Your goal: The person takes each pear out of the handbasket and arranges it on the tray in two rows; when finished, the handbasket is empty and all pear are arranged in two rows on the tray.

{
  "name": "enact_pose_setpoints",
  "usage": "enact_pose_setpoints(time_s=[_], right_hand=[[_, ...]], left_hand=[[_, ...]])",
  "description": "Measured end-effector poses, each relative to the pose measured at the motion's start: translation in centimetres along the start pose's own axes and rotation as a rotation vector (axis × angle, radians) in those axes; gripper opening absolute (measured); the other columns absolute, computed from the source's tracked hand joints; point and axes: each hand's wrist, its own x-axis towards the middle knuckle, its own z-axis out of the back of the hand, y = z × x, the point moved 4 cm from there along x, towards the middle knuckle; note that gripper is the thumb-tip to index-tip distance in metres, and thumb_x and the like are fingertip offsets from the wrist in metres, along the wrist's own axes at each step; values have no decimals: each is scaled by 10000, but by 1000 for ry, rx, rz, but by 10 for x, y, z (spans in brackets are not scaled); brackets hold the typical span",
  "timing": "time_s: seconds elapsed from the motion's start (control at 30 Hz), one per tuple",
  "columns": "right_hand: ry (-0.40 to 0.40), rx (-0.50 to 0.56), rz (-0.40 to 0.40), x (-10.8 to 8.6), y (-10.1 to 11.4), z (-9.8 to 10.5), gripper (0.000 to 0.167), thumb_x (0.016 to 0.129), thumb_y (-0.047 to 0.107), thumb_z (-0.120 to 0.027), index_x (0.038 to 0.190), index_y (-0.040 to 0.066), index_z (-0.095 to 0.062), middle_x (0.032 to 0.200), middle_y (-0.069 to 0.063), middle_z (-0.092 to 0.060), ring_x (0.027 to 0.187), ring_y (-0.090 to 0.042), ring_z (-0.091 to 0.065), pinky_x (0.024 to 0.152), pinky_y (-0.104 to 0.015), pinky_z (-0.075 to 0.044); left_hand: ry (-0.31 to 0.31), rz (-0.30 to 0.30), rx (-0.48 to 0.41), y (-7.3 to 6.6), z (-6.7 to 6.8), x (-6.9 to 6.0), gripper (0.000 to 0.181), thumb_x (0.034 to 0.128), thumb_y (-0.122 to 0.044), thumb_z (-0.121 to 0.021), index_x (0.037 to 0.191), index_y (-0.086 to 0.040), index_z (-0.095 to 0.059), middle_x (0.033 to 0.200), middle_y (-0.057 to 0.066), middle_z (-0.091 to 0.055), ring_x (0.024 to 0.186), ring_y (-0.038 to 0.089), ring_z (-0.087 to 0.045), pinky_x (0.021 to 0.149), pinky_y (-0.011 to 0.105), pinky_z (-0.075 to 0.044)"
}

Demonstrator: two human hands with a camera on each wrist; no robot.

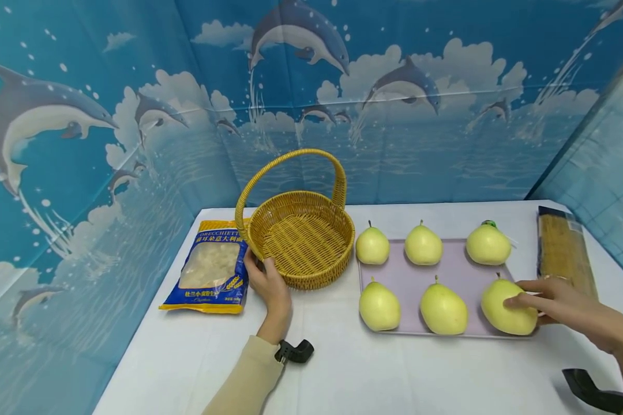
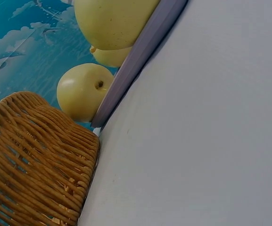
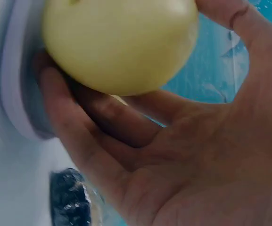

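A yellow woven basket [image 1: 311,279] with a tall arched handle stands left of centre, tipped a little toward me. My left hand [image 1: 271,288] holds it by its left front side, fingers on the outer wall. In the left wrist view the basket's weave [image 2: 37,160] fills the lower left, and the hand itself is out of sight. Several yellow-green pears sit in two rows on a pale purple tray [image 1: 405,288]. The front right pear [image 1: 509,307] is gripped by my right hand [image 1: 560,302], thumb on top. The right wrist view shows fingers [image 3: 74,113] curled under that pear [image 3: 121,47].
A blue and yellow bag of orecchiette pasta [image 1: 213,268] lies left of the basket. Right of the tray is a clear packet of long brown strands [image 1: 566,248]. A dolphin-print curtain [image 1: 301,115] borders the white tabletop [image 1: 358,374] at the back and sides.
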Motion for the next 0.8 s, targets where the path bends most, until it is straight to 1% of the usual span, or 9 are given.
enact_pose_setpoints(time_s=[0.1, 0.2, 0.3, 0.4, 0.5, 0.53, 0.6, 0.67, 0.8], right_hand=[[3, -3, 1, -4, -1, 0, 895, 1048, 505, -551, 1465, -263, -358, 1415, -486, -420, 1164, -443, -612, 891, -466, -641], [-33, -9, -4, -8, -1, 2, 891, 1050, 526, -559, 1465, -242, -380, 1416, -486, -427, 1133, -419, -643, 876, -457, -642], [-92, -26, 6, -12, 0, 4, 850, 1070, 525, -531, 1470, -213, -399, 1432, -488, -423, 1122, -449, -648, 860, -479, -632], [-163, -83, 5, -17, 2, 4, 882, 1049, 582, -538, 1482, -177, -417, 1446, -479, -432, 1146, -542, -597, 845, -570, -598], [-254, -151, 7, -18, 3, 3, 953, 975, 648, -624, 1459, -157, -463, 1404, -467, -485, 1164, -617, -539, 813, -644, -562], [-288, -170, 19, -17, 3, 2, 960, 945, 651, -668, 1442, -151, -489, 1379, -462, -513, 1164, -630, -536, 801, -661, -556], [-335, -185, 39, -15, 3, 0, 959, 900, 642, -733, 1396, -154, -531, 1308, -447, -573, 1116, -610, -574, 777, -655, -562], [-348, -187, 56, -15, 3, 0, 937, 877, 622, -772, 1353, -158, -567, 1247, -424, -620, 1058, -568, -622, 749, -608, -580], [-313, -168, 58, -16, 4, -2, 889, 891, 593, -772, 1319, -166, -594, 1229, -408, -627, 1010, -499, -668, 741, -559, -605]], left_hand=[[-2, -10, 4, -1, 1, 2, 538, 977, -70, -531, 1514, -55, -505, 1500, 162, -567, 1418, 316, -514, 1237, 439, -381], [2, -17, -1, 0, 2, 4, 527, 982, -69, -537, 1508, -60, -512, 1497, 155, -571, 1415, 303, -518, 1234, 425, -382], [13, -20, 4, 1, 3, 6, 517, 997, -75, -525, 1514, -65, -503, 1508, 154, -560, 1421, 297, -512, 1233, 423, -383], [21, -23, 16, 0, 4, 6, 516, 1007, -83, -513, 1522, -67, -492, 1518, 157, -551, 1421, 302, -508, 1227, 428, -389], [27, -24, 14, 0, 4, 6, 522, 1006, -79, -510, 1526, -62, -483, 1520, 152, -548, 1422, 303, -505, 1230, 449, -386], [27, -25, 13, 0, 4, 6, 520, 1006, -82, -510, 1525, -60, -484, 1519, 150, -549, 1423, 301, -504, 1232, 453, -384], [27, -26, 11, 0, 3, 6, 520, 1005, -80, -506, 1524, -57, -482, 1520, 145, -549, 1426, 300, -502, 1236, 463, -381], [29, -26, 14, 0, 3, 7, 524, 1003, -89, -504, 1525, -57, -481, 1523, 140, -548, 1430, 296, -499, 1237, 456, -380], [33, -21, 10, -1, 4, 7, 529, 1001, -93, -511, 1528, -61, -480, 1524, 142, -545, 1426, 298, -502, 1233, 435, -383]])
